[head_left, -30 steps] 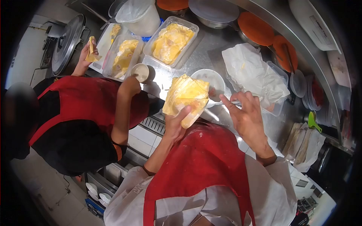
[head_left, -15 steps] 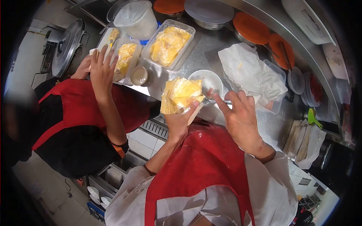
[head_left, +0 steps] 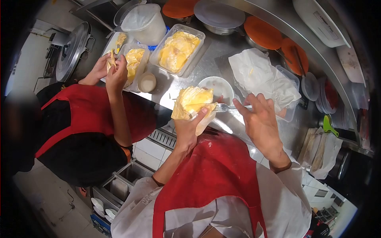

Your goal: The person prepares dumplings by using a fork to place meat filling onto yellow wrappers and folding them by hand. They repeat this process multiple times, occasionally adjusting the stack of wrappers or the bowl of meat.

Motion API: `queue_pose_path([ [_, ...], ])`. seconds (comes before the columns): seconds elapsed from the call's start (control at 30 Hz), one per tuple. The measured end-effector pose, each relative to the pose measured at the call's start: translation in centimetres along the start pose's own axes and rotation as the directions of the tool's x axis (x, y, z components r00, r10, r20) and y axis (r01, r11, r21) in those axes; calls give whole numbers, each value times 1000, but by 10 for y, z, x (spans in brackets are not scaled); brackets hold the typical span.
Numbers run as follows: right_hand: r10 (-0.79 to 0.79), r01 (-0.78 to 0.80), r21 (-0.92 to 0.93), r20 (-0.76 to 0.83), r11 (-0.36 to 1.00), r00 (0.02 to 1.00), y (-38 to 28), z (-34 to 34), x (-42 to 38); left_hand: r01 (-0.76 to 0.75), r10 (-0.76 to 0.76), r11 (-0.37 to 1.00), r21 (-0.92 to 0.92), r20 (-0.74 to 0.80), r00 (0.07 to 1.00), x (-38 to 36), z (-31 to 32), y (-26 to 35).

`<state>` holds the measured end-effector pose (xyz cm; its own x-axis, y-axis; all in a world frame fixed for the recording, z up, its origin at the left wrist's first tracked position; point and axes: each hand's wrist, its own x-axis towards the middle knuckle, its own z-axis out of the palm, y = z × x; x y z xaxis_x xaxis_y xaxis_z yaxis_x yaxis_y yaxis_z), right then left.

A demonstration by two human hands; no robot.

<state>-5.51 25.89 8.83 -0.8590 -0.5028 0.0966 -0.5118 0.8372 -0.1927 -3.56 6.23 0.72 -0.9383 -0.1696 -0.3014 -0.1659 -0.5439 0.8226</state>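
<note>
A stack of yellow dough sheets [head_left: 193, 99] rests in my left hand [head_left: 187, 131], the fingers closed around its lower part. One pale sheet hangs from the stack's right side. My right hand [head_left: 260, 123] grips a metal fork [head_left: 226, 107] by its handle, with the tines touching the right edge of the stack. Just behind the fork stands a white bowl [head_left: 220, 88] with some pinkish filling. Crumpled white paper [head_left: 260, 77] lies over a clear container [head_left: 291, 113] to the right of the bowl.
A clear tub of yellow sheets [head_left: 178, 51], a small cup [head_left: 147, 82] and a white bucket [head_left: 145, 27] stand at the back left. At the left, a co-worker in a red apron [head_left: 89, 111] folds a sheet. Orange lids [head_left: 262, 31] line the back.
The fork has moved left and its tines now show against the sheets. My right hand has shifted slightly. The co-worker's hands have come together around a sheet.
</note>
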Motion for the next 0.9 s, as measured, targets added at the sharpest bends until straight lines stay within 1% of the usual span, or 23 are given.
queue_pose_path([
  [0.17,-29,29,28,-5,999,1000,-3,1,1,-29,26,997,78,48,999,0,-6,-7],
  [0.27,-35,36,25,-13,999,999,-8,5,0,-45,42,997,65,50,998,-2,-1,-5],
  [0.4,-28,28,13,-9,1000,1000,-12,5,-3,-41,42,996,83,-7,999,-2,-1,-6],
  [0.47,-21,21,-25,-7,999,1000,-10,1,-4,-32,33,996,78,-22,999,-3,0,-5],
  [0.57,17,-18,-50,-21,999,1000,3,-10,-9,-57,60,996,74,-38,997,-1,-2,-9],
  [0.6,34,-36,-52,-29,998,999,11,-15,-11,-34,38,996,81,-44,998,-1,-2,-8],
  [0.67,141,-141,21,5,990,990,23,-21,-12,11,-6,996,94,-55,998,-3,-4,-4],
  [0.7,190,-191,56,24,980,981,29,-23,-11,83,-83,997,-10,-61,995,-2,-7,-2],
  [0.73,199,-196,161,1,967,980,35,-17,-8,151,-159,982,-115,-59,986,-1,-11,-1],
  [0.77,200,-189,376,8,907,980,36,-4,-4,215,-231,952,-218,-48,972,1,-16,0],
  [0.8,196,-169,572,15,803,981,36,13,2,295,-308,917,-268,-5,951,2,-21,-3],
  [0.83,183,-136,739,17,660,983,34,27,9,367,-373,876,-313,42,927,4,-27,-5],
  [0.87,120,-77,764,-1,640,993,27,37,15,432,-429,831,-351,93,899,4,-32,-6],
  [0.9,54,-14,787,-25,617,998,18,46,18,455,-430,814,-361,152,890,2,-30,1],
])
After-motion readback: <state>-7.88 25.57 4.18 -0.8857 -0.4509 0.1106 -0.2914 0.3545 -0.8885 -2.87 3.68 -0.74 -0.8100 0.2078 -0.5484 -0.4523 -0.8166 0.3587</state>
